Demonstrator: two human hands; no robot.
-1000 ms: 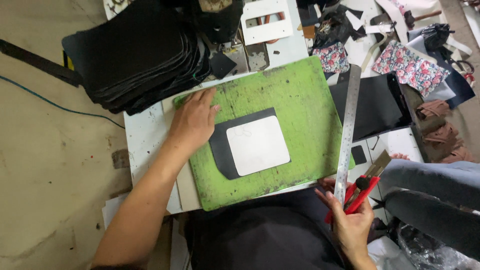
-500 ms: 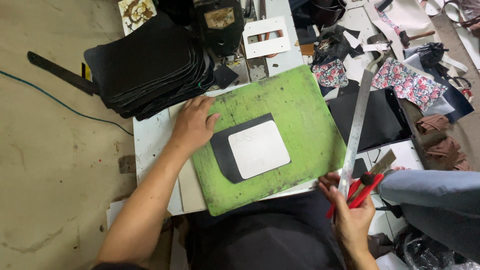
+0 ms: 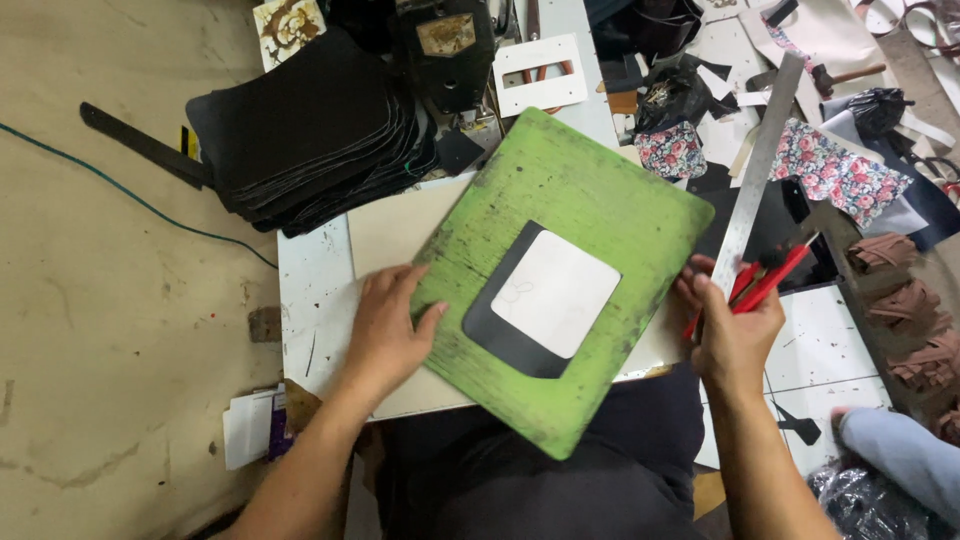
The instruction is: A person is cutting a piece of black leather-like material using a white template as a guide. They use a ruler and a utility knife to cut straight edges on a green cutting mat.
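A worn green cutting mat lies turned at an angle on the white table. On it sits a black rounded piece with a white square template on top. My left hand lies flat at the mat's left edge, fingers on the green surface. My right hand is at the mat's right edge, closed around a red utility knife and touching the lower end of a long steel ruler.
A stack of black cut pieces sits at the back left, next to a dark machine. Floral fabric scraps, brown strips and a white cut-out frame crowd the back and right. Another person's leg is at lower right.
The green mat has been turned clockwise, one corner now hanging over my lap. My right hand rose with the knife to the mat's right edge. My left hand slid to the mat's left edge.
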